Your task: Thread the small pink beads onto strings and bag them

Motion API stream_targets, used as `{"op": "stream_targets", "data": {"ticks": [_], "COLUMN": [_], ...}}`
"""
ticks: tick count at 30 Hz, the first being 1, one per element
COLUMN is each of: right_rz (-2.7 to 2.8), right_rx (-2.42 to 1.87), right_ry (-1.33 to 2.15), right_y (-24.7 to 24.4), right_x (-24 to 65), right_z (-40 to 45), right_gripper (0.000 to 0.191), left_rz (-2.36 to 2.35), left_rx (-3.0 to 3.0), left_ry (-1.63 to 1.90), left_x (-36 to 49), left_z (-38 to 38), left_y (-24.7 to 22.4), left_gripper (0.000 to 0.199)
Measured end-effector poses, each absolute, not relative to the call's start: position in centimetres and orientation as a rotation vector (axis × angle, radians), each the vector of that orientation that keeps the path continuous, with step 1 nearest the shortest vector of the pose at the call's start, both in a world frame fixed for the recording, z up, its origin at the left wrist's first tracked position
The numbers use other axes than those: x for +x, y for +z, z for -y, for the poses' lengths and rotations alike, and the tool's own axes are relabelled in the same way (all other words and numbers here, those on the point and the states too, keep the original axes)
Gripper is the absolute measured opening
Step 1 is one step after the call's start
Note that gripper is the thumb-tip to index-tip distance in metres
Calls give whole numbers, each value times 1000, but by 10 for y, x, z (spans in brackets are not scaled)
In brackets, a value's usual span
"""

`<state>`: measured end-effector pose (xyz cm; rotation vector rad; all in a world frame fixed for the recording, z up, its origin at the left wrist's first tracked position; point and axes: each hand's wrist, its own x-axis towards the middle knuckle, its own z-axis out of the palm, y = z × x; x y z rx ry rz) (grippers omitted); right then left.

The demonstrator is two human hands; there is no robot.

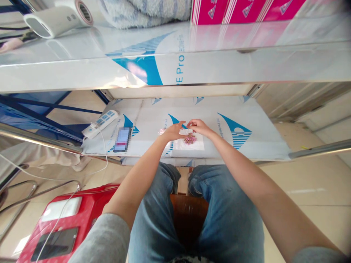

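The left hand (172, 132) and right hand (197, 127) meet above a white paper sheet (192, 146) on a film-covered desk (233, 120). The right hand's fingers (189, 124) draw narrowly together against the left's, and whether they hold anything is too small to tell. A heap of pink beads (189, 138) lies on the sheet just below the hands, untouched and gathered in one cluster, with much of it left in the pile. A small clear plastic bag (162, 131) sits just beside the left hand.
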<state>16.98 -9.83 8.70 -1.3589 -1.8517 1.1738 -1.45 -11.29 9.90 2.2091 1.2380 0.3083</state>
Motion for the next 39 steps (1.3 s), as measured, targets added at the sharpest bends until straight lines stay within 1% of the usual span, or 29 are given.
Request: {"op": "stream_targets", "data": {"ticks": [3, 8, 15, 18, 23, 30, 39], "right_rz": [1886, 1987, 2131, 2213, 2283, 2323, 2253], "right_rx": [-1320, -1372, -1820, -1965, -2105, -2145, -2182], "right_ry": [1203, 1097, 646, 555, 594, 666, 647], "right_y": [92, 94, 77, 65, 52, 44, 47], "right_x": [164, 166, 184, 187, 183, 179, 179], "right_z": [106, 108, 99, 98, 94, 88, 91], "right_gripper": [14, 17, 19, 19, 20, 22, 20], "left_rz": [-1223, -1234, -1234, -1249, -1244, -1250, -1266], "left_rx": [2221, 2247, 2240, 2215, 2210, 2218, 2214], "left_ry": [326, 310, 283, 268, 284, 290, 253], "left_x": [-10, -3, -7, -11, -15, -21, -22], "left_z": [114, 115, 114, 114, 116, 115, 116], "left_y": [102, 104, 99, 101, 104, 101, 102], "left_gripper": [83, 78, 82, 84, 83, 82, 82]}}
